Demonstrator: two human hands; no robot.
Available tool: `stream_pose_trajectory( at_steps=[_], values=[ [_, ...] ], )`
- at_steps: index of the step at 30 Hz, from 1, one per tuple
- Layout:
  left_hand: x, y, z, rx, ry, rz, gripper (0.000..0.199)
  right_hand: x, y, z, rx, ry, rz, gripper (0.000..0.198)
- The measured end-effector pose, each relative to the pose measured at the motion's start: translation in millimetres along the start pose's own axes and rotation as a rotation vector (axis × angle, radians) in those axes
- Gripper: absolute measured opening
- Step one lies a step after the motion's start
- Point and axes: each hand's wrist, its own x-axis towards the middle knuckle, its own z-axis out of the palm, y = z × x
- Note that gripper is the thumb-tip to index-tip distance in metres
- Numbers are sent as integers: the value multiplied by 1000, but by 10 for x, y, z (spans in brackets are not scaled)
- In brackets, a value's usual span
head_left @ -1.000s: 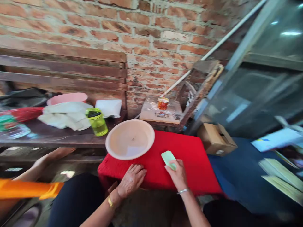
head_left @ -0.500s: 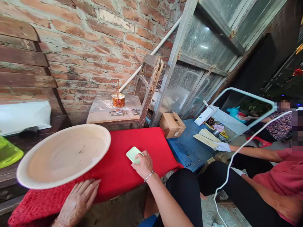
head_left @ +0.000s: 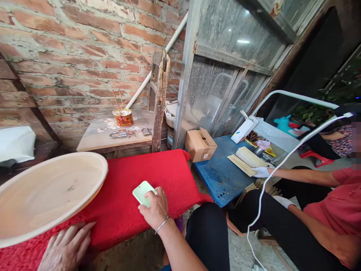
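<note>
My right hand (head_left: 155, 207), with a bangle on its wrist, grips the near edge of a pale green, flat, round-cornered rectangular thing (head_left: 142, 190), low over a red cloth (head_left: 169, 169). A small dark spot marks the far corner of the green thing; whether it touches the cloth I cannot tell. My left hand (head_left: 67, 244) lies flat on the cloth at the lower left, fingers stretched out and holding nothing. Beyond it stands a wide, pale basin (head_left: 56, 192), partly cut off by the left edge of the view.
A wooden stool (head_left: 96, 137) by the brick wall bears a patterned tin (head_left: 123, 118) with sticks and padlocks (head_left: 120, 134). A cardboard box (head_left: 199, 145) sits on a blue platform (head_left: 220, 165). To the right, a co-worker's gloved hand (head_left: 262, 172) touches pale flat sheets (head_left: 245, 160). A white cable (head_left: 267, 188) hangs between.
The view has swung right, so the basin, stool and both hands appear further left. My right hand still grips the green thing; my left hand still rests flat on the cloth.
</note>
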Motion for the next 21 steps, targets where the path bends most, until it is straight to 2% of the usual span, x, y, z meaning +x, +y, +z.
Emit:
stream_pose_trajectory(
  at_steps=[3,9,12,21],
  values=[
    [-5,-35,24,26,-25,12,34,-9,12,-18,6,-25,-11,41],
    [-49,-14,70,-54,2,-131,43,-22,11,-45,-15,-46,-42,45],
    [-62,34,56,-38,-25,-163,47,-14,-3,-71,-32,-65,-43,43],
    [-43,131,-2,-12,-7,-174,53,-10,-33,-103,-52,-73,-41,39]
  ],
)
